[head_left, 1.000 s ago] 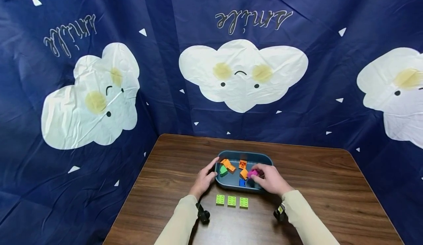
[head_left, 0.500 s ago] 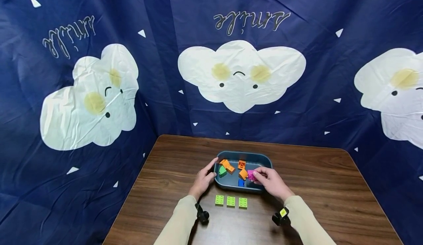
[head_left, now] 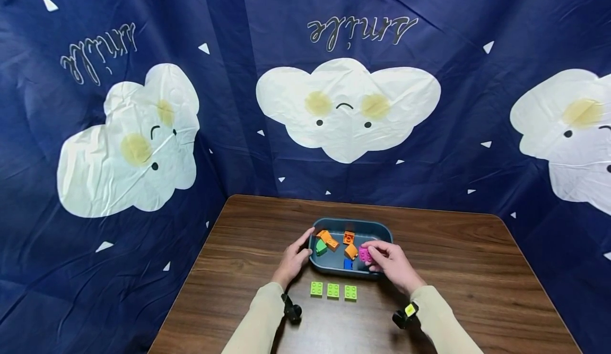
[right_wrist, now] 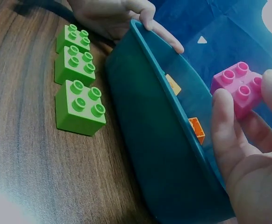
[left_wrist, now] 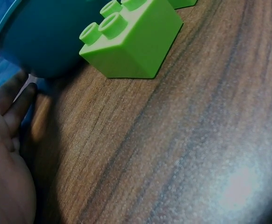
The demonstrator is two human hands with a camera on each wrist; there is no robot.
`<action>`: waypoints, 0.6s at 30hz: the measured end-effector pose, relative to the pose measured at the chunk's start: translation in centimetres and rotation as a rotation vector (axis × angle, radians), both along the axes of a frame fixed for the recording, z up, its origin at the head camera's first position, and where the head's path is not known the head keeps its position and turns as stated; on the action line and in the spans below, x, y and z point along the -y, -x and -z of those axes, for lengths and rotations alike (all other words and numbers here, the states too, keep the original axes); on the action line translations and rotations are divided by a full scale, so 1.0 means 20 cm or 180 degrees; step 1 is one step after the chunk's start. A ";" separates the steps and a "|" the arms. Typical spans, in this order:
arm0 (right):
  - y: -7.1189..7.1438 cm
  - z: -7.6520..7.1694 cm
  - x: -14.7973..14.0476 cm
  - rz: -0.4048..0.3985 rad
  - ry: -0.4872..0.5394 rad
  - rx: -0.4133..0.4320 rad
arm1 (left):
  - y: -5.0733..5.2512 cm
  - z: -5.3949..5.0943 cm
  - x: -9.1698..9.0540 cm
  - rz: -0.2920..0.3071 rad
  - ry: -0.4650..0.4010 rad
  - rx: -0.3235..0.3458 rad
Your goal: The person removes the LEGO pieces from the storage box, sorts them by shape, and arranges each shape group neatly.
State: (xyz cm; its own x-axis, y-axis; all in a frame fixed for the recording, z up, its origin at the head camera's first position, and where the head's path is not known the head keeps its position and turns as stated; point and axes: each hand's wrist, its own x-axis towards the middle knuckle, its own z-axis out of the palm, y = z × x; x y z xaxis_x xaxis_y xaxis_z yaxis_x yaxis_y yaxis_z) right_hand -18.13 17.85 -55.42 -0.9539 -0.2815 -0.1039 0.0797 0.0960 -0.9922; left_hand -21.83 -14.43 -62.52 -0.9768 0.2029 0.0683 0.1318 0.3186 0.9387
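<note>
Over the right part of a dark teal bin (right_wrist: 154, 135), my right hand (head_left: 397, 266) pinches a magenta toy brick (right_wrist: 239, 91) between thumb and fingers. Its studs face the right wrist camera. My left hand (head_left: 291, 264) rests against the bin's left end, fingertips on the rim with thumb and forefinger spread. Inside lie several orange bricks (head_left: 351, 251), a darker green brick (head_left: 321, 247) and a blue brick (head_left: 348, 264). Three lime green bricks, a left one (head_left: 316, 289), a middle one (head_left: 333, 291) and a right one (head_left: 350, 293), stand in a row before the bin.
The bin stands on a wooden table (head_left: 458, 258) near its back half. A dark blue curtain (head_left: 229, 104) with white clouds hangs behind and at the sides. Each wrist wears a small black camera, the left one (head_left: 293, 311) just left of the green row.
My right hand has lifted the magenta brick from among the others and turned it, shifting it slightly right. My left hand stays at the bin's end. The green row has not moved.
</note>
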 end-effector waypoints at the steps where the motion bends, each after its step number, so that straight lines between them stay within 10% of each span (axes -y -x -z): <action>1: 0.00 0.00 0.00 -0.0022 0.0025 0.0007 | 0.00 0.00 0.00 0.0003 0.0016 -0.0019; 18: -0.10 0.02 -0.06 -0.0064 -0.0276 -0.0297 | 0.02 0.02 0.00 -0.0010 -0.0028 -0.0002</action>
